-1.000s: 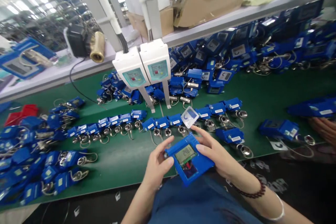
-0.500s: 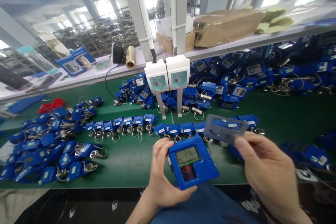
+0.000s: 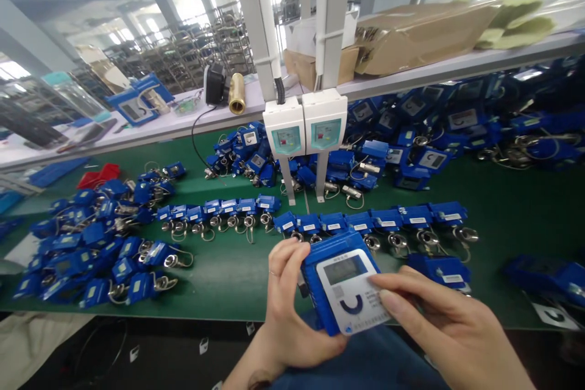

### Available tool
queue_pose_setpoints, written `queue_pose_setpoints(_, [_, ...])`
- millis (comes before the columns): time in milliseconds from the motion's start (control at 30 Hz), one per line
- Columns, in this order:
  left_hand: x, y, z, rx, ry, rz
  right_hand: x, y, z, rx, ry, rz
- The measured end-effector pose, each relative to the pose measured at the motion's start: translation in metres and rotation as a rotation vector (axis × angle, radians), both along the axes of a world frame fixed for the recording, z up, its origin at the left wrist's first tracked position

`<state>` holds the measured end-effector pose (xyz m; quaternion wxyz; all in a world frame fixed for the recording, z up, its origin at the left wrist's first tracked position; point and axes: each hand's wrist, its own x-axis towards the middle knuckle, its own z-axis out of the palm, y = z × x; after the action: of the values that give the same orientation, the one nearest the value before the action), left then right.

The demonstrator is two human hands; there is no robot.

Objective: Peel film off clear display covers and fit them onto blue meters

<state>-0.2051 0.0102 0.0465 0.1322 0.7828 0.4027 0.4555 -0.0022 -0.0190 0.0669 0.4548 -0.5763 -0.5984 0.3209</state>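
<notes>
Over the green bench, left hand grips a blue meter while right hand fingertips press its white faceplate

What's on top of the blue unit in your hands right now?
A white faceplate covers the front of the blue unit. The right hand presses it; the left hand holds the unit. What lies beneath the plate is hidden.

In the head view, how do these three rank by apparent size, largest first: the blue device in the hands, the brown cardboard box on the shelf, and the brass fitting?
1. Brown cardboard box, though it lies farther away.
2. Blue device, held by the left hand and right hand; nearness to the camera enlarges it.
3. Brass fitting, clearly smallest.
</notes>
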Motion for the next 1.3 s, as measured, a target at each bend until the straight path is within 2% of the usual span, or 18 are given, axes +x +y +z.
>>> queue_pose_setpoints(133, [0.0,-0.001,0.004,0.059,0.047,0.019,-0.004,0.004,0.003,0.045,-0.026,-0.001])
queue_pose_setpoints(333, [-0.001,-0.003,0.005,0.055,0.036,0.022,-0.008,0.005,0.005,0.005,-0.016,-0.025])
queue_pose_setpoints(500, [-0.001,-0.002,0.003,0.058,-0.034,-0.013,-0.007,0.004,0.006,0.025,-0.042,0.013])
queue_pose_setpoints(700, [-0.003,-0.002,0.004,0.091,-0.016,-0.016,-0.01,0.007,0.011,0.093,-0.063,0.02])
queue_pose_setpoints(967, [-0.004,-0.003,0.005,0.121,0.009,-0.015,-0.013,0.005,0.016,0.086,-0.114,0.062])
queue_pose_setpoints(1167, [-0.006,0.002,0.0,0.108,0.026,0.007,-0.01,0.022,0.006,0.298,-0.422,0.139])
queue_pose_setpoints(1233, [-0.009,0.005,-0.006,0.065,0.011,0.028,-0.008,0.033,0.0,0.311,-0.499,0.065])
queue_pose_setpoints(1300, [-0.012,0.008,-0.011,0.018,-0.009,0.056,-0.011,0.042,-0.007,0.282,-0.479,-0.025])
